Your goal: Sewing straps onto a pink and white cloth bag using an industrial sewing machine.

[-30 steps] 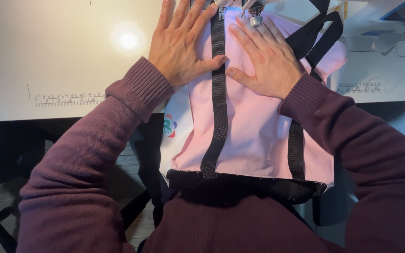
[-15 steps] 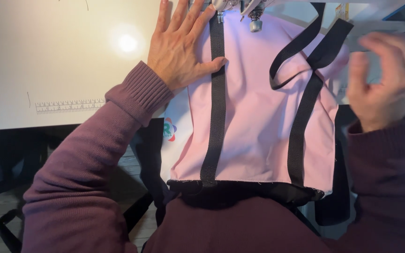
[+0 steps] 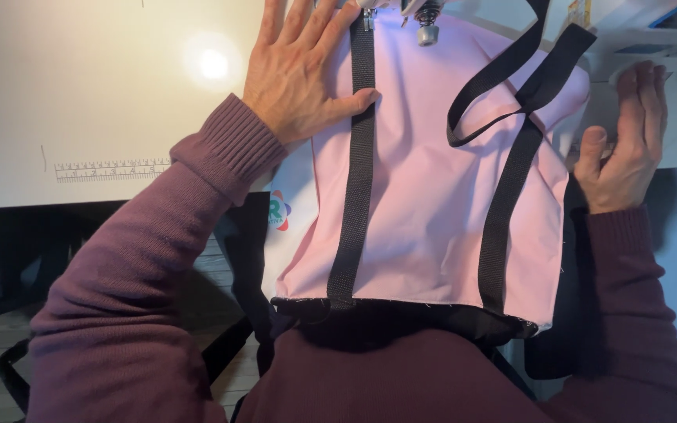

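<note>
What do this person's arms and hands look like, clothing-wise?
Both arms wear long sleeves of a dark plum knit, with ribbed cuffs at the wrists. The left hand and right hand are bare: no gloves, and no rings or watch that I can see.

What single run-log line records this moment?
left hand: flat on pink fabric beside black strap | right hand: raised, open, off fabric | sewing machine foot: at top edge

the pink cloth panel (image 3: pixel 432 204) looks smooth and matt, a tight woven fabric. the black straps (image 3: pixel 358 180) are coarse ribbed webbing, matt. the bench (image 3: pixel 103 94) is white, smooth and faintly glossy under the lamp glare. the purple sleeve (image 3: pixel 158 258) is soft ribbed knit. the presser screw (image 3: pixel 427 33) is shiny metal.
</note>
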